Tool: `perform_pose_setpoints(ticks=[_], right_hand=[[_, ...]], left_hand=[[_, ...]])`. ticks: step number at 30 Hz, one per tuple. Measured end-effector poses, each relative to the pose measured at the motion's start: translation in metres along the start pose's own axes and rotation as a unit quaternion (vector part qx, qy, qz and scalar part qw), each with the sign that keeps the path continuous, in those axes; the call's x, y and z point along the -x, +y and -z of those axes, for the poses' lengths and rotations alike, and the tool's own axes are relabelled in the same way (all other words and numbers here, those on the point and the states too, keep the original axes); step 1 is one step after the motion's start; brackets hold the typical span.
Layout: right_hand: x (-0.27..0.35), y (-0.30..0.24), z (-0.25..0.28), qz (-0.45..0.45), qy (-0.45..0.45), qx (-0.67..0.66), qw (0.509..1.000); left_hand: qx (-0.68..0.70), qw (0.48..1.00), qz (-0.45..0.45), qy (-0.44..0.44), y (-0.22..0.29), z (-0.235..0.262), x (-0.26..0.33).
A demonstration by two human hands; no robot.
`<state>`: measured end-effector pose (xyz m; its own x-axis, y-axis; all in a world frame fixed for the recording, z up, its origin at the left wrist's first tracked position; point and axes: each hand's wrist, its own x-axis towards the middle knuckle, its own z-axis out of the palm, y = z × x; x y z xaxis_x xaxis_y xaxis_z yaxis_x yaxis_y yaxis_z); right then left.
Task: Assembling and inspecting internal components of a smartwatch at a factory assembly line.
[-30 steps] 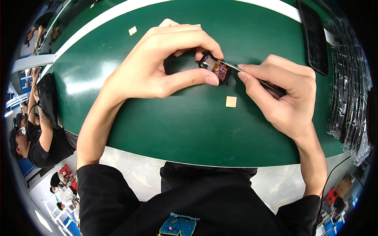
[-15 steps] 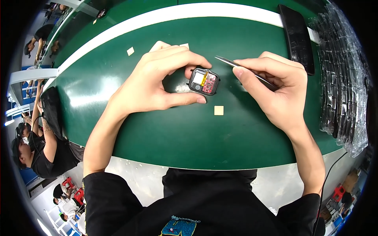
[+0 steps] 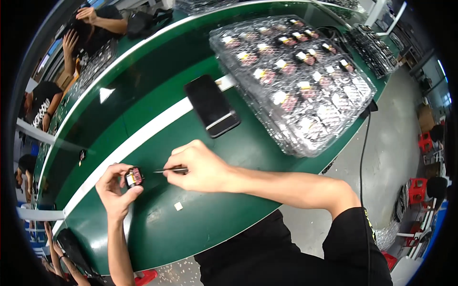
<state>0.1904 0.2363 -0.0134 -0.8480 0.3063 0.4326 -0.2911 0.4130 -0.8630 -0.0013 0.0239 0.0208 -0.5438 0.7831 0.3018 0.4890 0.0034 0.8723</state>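
My left hand point(image 3: 113, 193) pinches a small black square watch case point(image 3: 134, 178) between thumb and fingers. The case is open, showing a red circuit board, a white part and a strip of yellow tape inside. A short distance to its right, my right hand point(image 3: 199, 168) is closed around metal tweezers point(image 3: 172, 170). Their tips point toward the case without touching it. On the green table below the tweezers lies a small cream square piece point(image 3: 178, 206).
A stack of clear plastic trays point(image 3: 267, 112) at the right holds several similar units with red boards. Behind my right hand lies a black phone-like slab point(image 3: 207, 97). A white strip point(image 3: 157, 120) crosses the table. Co-workers point(image 3: 95, 26) sit at the far left; a black cable point(image 3: 366, 157) hangs at right.
The view has swung to the right, bringing the tray stack fully into sight. Both hands keep their hold on the watch case and the tweezers.
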Motion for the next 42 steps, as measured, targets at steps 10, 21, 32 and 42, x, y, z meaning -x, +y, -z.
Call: perform_pose_setpoints(ticks=[10, 21, 32, 42], right_hand=[[0.013, -0.011, 0.007, -0.019, -0.047, -0.016, 0.999], [0.017, -0.008, 0.010, -0.079, -0.073, 0.022, 0.994], [0.013, -0.006, 0.015, 0.003, -0.022, 0.044, 0.999], [0.007, -0.018, 0.009, -0.046, -0.042, 0.014, 0.998]], left_hand=[[0.004, 0.925, -0.293, -0.243, 0.209, -0.215, -0.173], [-0.125, 0.802, -0.472, -0.343, 0.227, -0.398, -0.233], [-0.241, 0.892, -0.298, -0.238, 0.100, -0.148, -0.258], [-0.489, 0.871, 0.033, 0.026, -0.070, 0.146, -0.129]])
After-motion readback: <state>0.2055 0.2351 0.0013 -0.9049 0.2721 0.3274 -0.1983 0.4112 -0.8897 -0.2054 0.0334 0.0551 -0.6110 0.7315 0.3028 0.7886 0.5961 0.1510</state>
